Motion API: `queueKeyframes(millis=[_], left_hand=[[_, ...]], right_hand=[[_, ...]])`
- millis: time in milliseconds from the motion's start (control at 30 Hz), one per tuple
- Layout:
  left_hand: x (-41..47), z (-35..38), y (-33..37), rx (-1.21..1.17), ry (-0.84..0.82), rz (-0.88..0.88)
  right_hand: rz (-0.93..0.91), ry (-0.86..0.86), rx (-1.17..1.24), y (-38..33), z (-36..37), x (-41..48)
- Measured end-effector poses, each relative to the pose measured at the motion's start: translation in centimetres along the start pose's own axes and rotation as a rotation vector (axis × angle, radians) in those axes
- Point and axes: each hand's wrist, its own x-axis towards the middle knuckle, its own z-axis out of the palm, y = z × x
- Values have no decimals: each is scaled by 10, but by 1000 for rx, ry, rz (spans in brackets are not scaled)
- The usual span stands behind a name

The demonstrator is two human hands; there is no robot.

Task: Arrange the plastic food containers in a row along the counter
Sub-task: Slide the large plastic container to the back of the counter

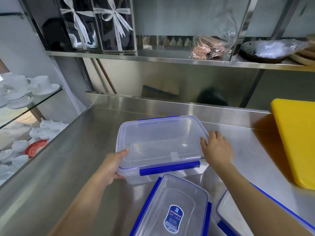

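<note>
A large clear plastic container point(158, 143) with blue lid clips sits on the steel counter point(68, 167), lid on and empty. My left hand point(114, 166) grips its near left corner, thumb on the lid. My right hand point(216, 149) rests against its right edge with fingers spread. A second clear container point(172, 206) with a blue label lies just in front of it, near me. A third container point(226, 215) shows at the lower right, mostly hidden under my right forearm.
A thick yellow cutting board point(296, 140) lies on the counter at the right. A raised steel backsplash runs behind the counter, with a shelf above holding ribboned boxes point(115, 24) and bagged items. White cups and dishes point(22, 89) fill glass shelves at the left.
</note>
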Motion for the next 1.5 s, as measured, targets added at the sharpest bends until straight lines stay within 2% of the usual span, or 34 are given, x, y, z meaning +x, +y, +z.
queueKeyframes(millis=[100,167,267,400,533,633,700,733,767,867,933,1000,1100,1233,1367,1500], left_hand=[[-9,4,-9,-215,38,-33],[-17,10,-12,-348,56,-56],[-35,24,-14,-488,0,-108],[-58,46,-21,-574,-172,-159],[-62,57,-19,-407,-251,-202],[-61,37,-9,-71,-420,-219],[-60,13,0,117,-493,-119],[-59,3,7,126,-471,-42],[-57,-6,14,80,-380,53],[-33,-24,32,-20,144,390],[-12,-27,34,107,429,513],[6,-25,30,347,504,511],[22,-16,25,623,412,417],[59,-6,34,523,64,320],[53,-21,25,677,-91,364],[43,-33,6,715,-125,462]], right_hand=[[23,53,65,-11,5,3],[43,27,201,-21,11,-1],[30,-94,466,-37,21,-9],[56,-287,826,-58,24,-17],[65,-305,942,-64,29,-16],[111,-330,1007,-59,28,-10],[144,-347,1033,-57,26,-8],[158,-345,1039,-56,25,-8],[172,-341,1041,-56,25,-9],[180,-373,1053,-55,25,-15],[160,-404,1080,-54,28,-19],[146,-414,1111,-55,32,-21],[98,-455,1157,-58,32,-14],[47,-563,1108,-61,35,29],[-20,-601,976,-57,22,29],[-187,-874,929,-45,12,8]])
